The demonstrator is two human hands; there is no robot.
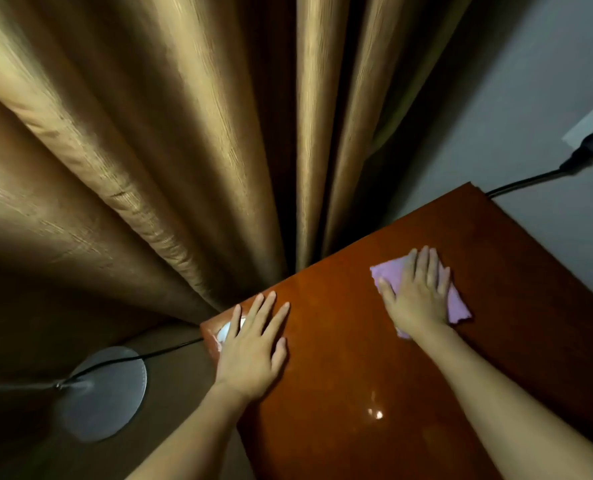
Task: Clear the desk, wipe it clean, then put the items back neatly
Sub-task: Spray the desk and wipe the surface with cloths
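Observation:
A glossy reddish-brown wooden desk top (350, 358) fills the lower right of the head view. My right hand (418, 292) lies flat, fingers straight, pressing a pink cloth (456, 304) onto the desk near its far side. My left hand (253, 344) rests flat on the desk's left corner with its fingers spread and holds nothing. A bright glare patch (226, 331) shows on the desk corner under my left fingertips. No other items are on the visible part of the desk.
Tan curtains (170, 140) hang right behind the desk's far edge. A round metal lamp base (102, 389) with a black cord stands on the floor to the left. A black plug (589, 150) sits in a wall socket at upper right.

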